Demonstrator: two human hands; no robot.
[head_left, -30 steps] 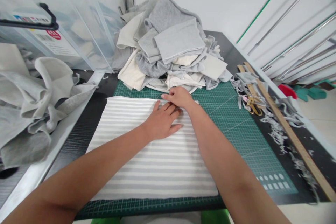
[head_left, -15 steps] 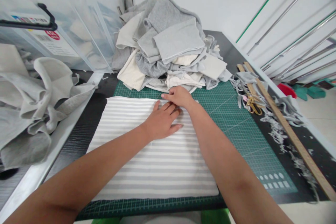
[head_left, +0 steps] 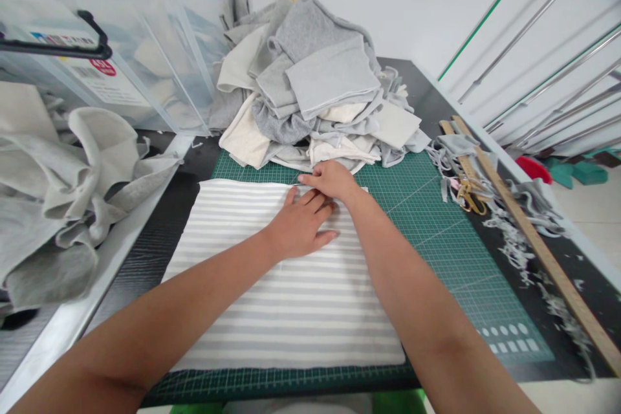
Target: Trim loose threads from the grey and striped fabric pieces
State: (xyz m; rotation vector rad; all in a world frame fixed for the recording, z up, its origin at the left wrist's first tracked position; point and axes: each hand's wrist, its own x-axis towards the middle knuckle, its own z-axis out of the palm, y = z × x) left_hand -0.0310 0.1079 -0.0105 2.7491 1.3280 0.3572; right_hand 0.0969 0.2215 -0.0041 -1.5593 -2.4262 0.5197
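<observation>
A grey-and-white striped fabric piece (head_left: 272,330) lies flat on a green cutting mat (head_left: 412,207). My left hand (head_left: 303,223) rests palm down on its upper part, fingers spread. At the fabric's far edge, my right hand (head_left: 332,180) has its fingers curled down with thumb and forefinger at the edge, closed on the cloth. Its lower fingertips are partly hidden behind the left hand's fingers, and the two hands touch or overlap there.
Beyond the mat's far part rises a heap of grey and cream cloth pieces (head_left: 334,77). More grey cloth (head_left: 92,174) lies at left, before a clear plastic bin (head_left: 160,65). At right are a wooden ruler (head_left: 538,246), gold-handled scissors (head_left: 470,197) and fabric scraps (head_left: 514,246).
The whole view has shifted very slightly. Both hands keep the same place on the striped fabric.
</observation>
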